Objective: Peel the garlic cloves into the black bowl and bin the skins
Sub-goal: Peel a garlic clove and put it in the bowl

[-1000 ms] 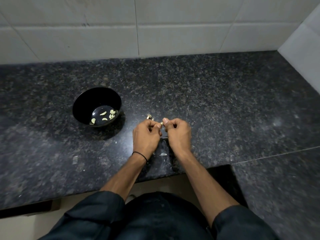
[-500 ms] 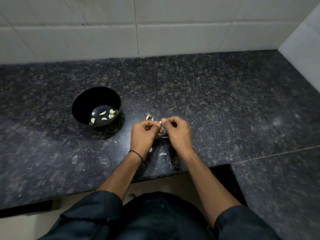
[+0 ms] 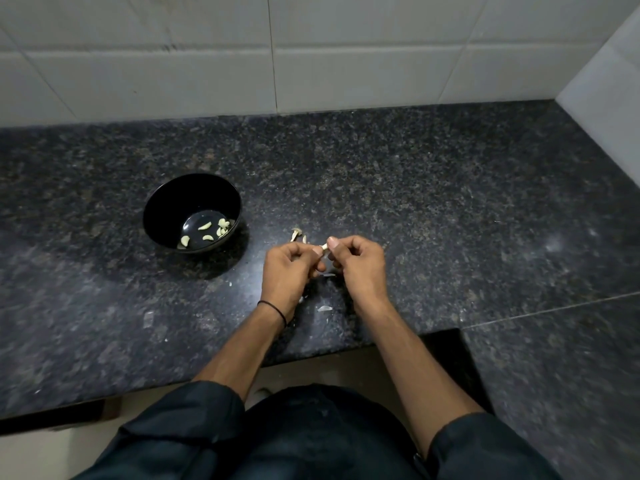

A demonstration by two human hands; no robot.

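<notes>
head view | our left hand [image 3: 291, 268] and right hand [image 3: 360, 268] meet, fingertips of both pinching one garlic clove [image 3: 325, 246] over the dark speckled granite counter [image 3: 433, 188] | black bowl [image 3: 162, 209] sits left, holding peeled cloves [image 3: 205, 226] | skin scraps [image 3: 325, 308] lie between our wrists | white tiled wall [image 3: 207, 64] behind

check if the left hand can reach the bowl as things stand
Probably yes: the bowl sits just left of the left hand with open counter between. That hand and the right hand both pinch a clove, so it would need freeing first.
</notes>
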